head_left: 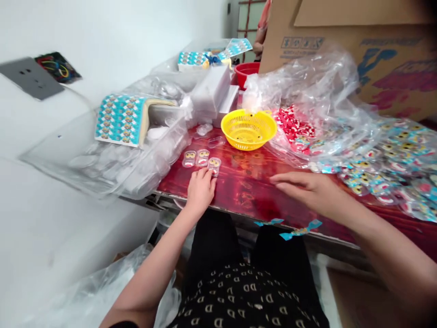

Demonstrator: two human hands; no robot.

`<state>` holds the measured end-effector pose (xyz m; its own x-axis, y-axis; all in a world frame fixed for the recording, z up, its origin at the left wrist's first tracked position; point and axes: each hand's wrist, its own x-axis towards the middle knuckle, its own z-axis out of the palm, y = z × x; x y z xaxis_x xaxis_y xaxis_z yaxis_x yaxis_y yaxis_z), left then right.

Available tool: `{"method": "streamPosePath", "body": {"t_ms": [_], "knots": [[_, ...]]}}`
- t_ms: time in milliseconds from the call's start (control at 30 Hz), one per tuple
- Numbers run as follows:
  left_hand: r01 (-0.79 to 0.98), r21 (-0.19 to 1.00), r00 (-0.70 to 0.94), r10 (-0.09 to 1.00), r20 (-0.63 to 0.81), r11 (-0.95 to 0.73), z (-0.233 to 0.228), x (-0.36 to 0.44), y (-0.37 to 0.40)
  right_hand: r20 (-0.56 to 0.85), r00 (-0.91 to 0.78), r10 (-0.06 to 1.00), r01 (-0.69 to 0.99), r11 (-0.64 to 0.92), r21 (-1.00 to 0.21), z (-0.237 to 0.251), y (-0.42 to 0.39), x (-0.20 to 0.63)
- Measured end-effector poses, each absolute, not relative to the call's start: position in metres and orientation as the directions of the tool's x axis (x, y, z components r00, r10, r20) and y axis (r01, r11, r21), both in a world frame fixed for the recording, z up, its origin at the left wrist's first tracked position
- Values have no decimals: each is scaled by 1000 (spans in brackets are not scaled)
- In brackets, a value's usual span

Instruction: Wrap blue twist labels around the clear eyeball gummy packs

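Three small clear plastic packs with yellow and red pieces inside lie close together on the dark red tabletop. My left hand [201,189] rests at the lower edge of the rightmost pack [214,165], its fingertips touching it and lying forward over the table. Just left of that are the middle pack [202,157] and the left pack [189,158]. My right hand [305,189] hovers over the table to the right, fingers stretched out, with nothing visible in it. Beyond the hands stands a yellow plastic basket [249,130] with slotted sides.
Clear bags of plastic shells [133,168] and printed blue cards [119,118] fill the left side. Red and white pieces [295,127] lie in a plastic bag at the right, beside a heap of filled packs [392,164]. Blue wrappers [300,230] lie at the front edge. Behind stands a large carton [341,27].
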<state>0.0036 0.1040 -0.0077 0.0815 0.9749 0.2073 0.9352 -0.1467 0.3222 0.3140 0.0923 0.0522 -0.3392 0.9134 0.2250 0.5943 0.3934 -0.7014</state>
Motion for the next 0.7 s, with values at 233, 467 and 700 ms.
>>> {"method": "streamPosePath", "body": {"t_ms": [233, 467, 700], "knots": [[969, 182, 145, 980, 136, -169, -10, 5, 102, -151, -524, 838, 811, 437, -390, 53, 168, 181], [971, 157, 164, 980, 116, -181, -11, 4, 104, -209, -418, 884, 885, 344, -314, 33, 213, 126], [950, 232, 180, 974, 139, -209, -17, 1, 100, -309, -351, 884, 825, 136, -549, 14, 232, 125]]}}
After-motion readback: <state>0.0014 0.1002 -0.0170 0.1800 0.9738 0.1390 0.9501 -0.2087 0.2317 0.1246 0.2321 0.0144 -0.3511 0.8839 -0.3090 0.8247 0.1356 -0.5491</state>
